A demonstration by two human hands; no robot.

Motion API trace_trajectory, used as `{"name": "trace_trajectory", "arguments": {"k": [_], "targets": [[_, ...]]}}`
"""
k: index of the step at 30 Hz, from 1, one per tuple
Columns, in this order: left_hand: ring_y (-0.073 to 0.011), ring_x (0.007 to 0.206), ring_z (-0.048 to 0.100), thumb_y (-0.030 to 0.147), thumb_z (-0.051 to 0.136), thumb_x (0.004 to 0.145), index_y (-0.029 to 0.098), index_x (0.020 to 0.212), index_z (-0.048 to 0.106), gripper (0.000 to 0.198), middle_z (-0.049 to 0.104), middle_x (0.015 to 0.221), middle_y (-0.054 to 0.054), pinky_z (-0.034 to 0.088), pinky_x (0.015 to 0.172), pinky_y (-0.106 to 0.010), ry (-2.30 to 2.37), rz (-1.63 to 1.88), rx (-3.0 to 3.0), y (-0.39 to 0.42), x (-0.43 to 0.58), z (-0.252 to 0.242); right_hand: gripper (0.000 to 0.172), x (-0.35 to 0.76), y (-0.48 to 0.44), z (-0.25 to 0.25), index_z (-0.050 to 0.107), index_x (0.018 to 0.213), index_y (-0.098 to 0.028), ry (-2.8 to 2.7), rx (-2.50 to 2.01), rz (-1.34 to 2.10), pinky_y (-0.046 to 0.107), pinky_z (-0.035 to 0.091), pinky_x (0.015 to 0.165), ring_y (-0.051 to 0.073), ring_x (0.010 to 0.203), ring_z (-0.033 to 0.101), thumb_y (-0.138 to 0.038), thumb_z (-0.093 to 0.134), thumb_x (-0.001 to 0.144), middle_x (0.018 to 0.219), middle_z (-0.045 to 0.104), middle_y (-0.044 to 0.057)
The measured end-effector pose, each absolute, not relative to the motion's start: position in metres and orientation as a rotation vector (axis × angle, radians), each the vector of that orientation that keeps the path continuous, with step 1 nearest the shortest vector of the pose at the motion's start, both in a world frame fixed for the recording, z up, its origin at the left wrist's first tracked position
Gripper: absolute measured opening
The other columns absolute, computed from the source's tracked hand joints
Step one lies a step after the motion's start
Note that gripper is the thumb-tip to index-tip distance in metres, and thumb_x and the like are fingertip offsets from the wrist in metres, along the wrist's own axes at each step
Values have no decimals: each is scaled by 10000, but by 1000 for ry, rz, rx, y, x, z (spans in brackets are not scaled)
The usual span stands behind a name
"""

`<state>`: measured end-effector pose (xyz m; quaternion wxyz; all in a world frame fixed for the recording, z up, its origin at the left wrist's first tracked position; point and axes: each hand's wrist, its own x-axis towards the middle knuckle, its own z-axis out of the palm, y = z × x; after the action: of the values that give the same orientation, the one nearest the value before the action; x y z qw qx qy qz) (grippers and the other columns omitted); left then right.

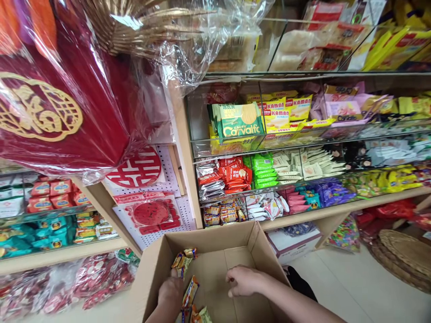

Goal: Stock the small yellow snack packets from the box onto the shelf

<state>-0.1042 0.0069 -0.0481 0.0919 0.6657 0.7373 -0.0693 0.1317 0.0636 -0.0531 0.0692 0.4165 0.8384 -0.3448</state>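
Observation:
An open cardboard box (224, 289) stands below me, with several small orange-and-gold wrapped snack packets (190, 291) along its left side. My left hand (170, 294) reaches into that side, its fingers closed at a few snack packets (182, 264) by the wall. Part of its grip is hidden behind the back of the hand. Over the bare right half of the box floor, my right hand (243, 280) has loosely bent fingers, somewhat apart, and nothing shows in them.
Shelves ahead hold snacks in glass compartments, among them similar orange packets (224, 214) and green packets (264, 170). A plastic-wrapped dark red decoration (94, 103) hangs at upper left. A white carton (294, 244) and woven trays (404, 260) are low on the right.

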Motion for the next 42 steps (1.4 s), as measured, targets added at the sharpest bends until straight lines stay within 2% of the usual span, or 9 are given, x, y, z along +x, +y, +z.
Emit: {"name": "trace_trajectory", "arguments": {"k": [4, 7, 9, 12, 15, 21, 29, 35, 42], "targets": [[-311, 914, 609, 100, 527, 597, 130, 835, 637, 264, 668, 868, -182, 417, 795, -447, 2169, 6, 1787, 7, -106, -27, 408, 132, 66, -59, 629, 1018, -194, 2572, 1280, -1198, 334, 434, 794, 245, 926, 578, -337, 646, 636, 1003, 632, 96], [-267, 927, 600, 212, 570, 613, 164, 919, 579, 310, 662, 884, -120, 412, 822, -399, 2062, 296, 1649, 11, -105, -11, 368, 124, 66, -58, 589, 1014, -174, 2580, 1501, -1586, 279, 443, 750, 181, 868, 580, -367, 598, 701, 962, 626, 74], [-219, 878, 616, 336, 555, 662, 163, 968, 521, 353, 660, 874, -92, 445, 784, -336, 1914, 498, 1538, 15, -97, -6, 385, 113, 65, -51, 546, 1012, -171, 2470, 1630, -2004, 242, 457, 660, 149, 822, 573, -460, 519, 759, 934, 606, 60], [-164, 839, 625, 474, 518, 692, 157, 1017, 442, 461, 654, 919, -80, 471, 753, -276, 1686, 743, 1391, 17, -76, -2, 438, 97, 62, -35, 510, 865, -175, 2221, 1686, -2571, 186, 405, 452, 101, 591, 530, -592, 424, 763, 728, 554, -1], [-164, 786, 631, 484, 635, 602, 167, 1018, 445, 557, 656, 914, -70, 481, 722, -291, 1474, 1055, 1100, 14, -54, 2, 424, 88, 60, -21, 449, 702, -184, 2175, 1867, -2729, 164, 284, 354, 59, 414, 388, -607, 469, 727, 548, 433, -64], [-142, 723, 606, 405, 728, 522, 161, 744, 600, 354, 655, 742, -9, 459, 690, -275, 1191, 1500, 535, 11, -30, 12, 374, 83, 50, -14, 416, 686, -203, 2071, 2089, -3002, 178, 271, 365, 67, 444, 360, -563, 512, 726, 575, 401, -64], [-78, 560, 529, 444, 698, 553, 184, 691, 537, 336, 600, 638, 51, 405, 538, -203, 1243, 1576, 463, 12, -20, 18, 377, 82, 37, -9, 433, 669, -181, 1443, 1925, -3607, 173, 282, 438, 65, 520, 393, -449, 691, 610, 611, 445, -49], [-57, 471, 438, 513, 630, 610, 205, 719, 494, 354, 509, 566, 79, 293, 419, -169, 1351, 1528, 530, 11, -17, 13, 401, 85, 34, -10, 358, 619, -192, 1793, 2120, -3302, 184, 296, 451, 64, 490, 343, -510, 590, 697, 559, 367, -63], [-69, 437, 432, 503, 611, 641, 189, 698, 465, 352, 498, 530, 61, 307, 416, -179, 1329, 1471, 568, 11, -24, 21, 334, 88, 29, -14, 337, 636, -205, 2738, 2417, -2192, 203, 351, 494, 90, 520, 396, -469, 405, 828, 566, 372, -48]]}}
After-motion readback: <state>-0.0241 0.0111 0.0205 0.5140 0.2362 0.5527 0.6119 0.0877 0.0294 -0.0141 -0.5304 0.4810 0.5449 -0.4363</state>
